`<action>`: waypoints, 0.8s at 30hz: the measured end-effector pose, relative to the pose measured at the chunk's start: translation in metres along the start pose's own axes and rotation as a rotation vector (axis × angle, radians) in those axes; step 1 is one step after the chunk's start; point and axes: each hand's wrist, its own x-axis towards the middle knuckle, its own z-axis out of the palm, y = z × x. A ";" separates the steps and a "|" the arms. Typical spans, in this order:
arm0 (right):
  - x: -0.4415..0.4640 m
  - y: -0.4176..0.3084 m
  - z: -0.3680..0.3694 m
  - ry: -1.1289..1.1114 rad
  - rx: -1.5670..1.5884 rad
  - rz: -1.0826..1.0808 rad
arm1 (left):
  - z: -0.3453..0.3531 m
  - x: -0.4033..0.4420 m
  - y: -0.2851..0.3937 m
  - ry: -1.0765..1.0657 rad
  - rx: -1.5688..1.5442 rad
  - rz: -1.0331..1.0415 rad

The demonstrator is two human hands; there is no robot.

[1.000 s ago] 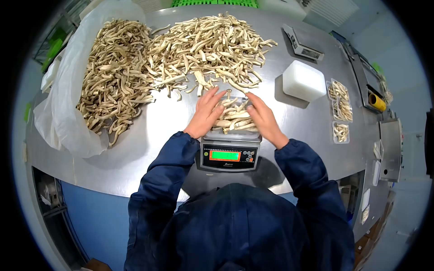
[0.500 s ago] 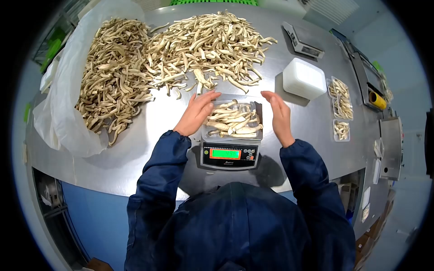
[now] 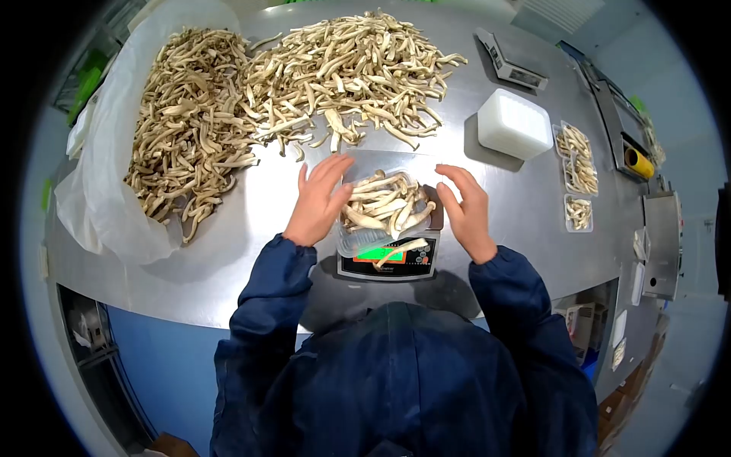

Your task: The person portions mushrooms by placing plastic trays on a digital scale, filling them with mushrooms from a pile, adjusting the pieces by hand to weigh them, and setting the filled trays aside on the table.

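Observation:
A clear plastic tray [image 3: 355, 243] of pale, long-stemmed mushrooms [image 3: 384, 202] sits askew on the digital scale [image 3: 349, 268], its front edge overhanging part of the green display. One loose mushroom [image 3: 405, 249] lies slantwise across that display, outside the tray's front edge. My left hand [image 3: 316, 202] is at the tray's left side, fingers stretched out and thumb over the rim; whether it presses on the plastic I cannot tell. To the right, my right hand [image 3: 468, 209] is open with fingers apart, holding nothing, close beside the tray.
A large mushroom heap [image 3: 358, 68] spreads over the steel table [image 3: 282, 305], joining more in a white plastic bag [image 3: 106, 167] at left. Stacked white trays [image 3: 512, 126] and a second scale [image 3: 512, 65] stand at right. Filled trays [image 3: 579, 213] line the right side.
The tray has shifted toward me and turned askew, partly covering the display. A mushroom now lies across the display. My left hand has moved slightly left, and my right hand's fingers have spread.

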 end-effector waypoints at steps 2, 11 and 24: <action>-0.012 -0.005 -0.009 -0.027 -0.039 -0.026 | -0.003 -0.018 -0.007 0.046 -0.026 -0.025; -0.128 0.002 -0.023 -0.599 0.013 0.492 | 0.045 -0.168 0.021 -0.149 -0.693 -0.651; -0.167 0.019 -0.001 -0.854 -0.284 0.168 | 0.054 -0.140 0.026 -0.877 -0.507 -0.068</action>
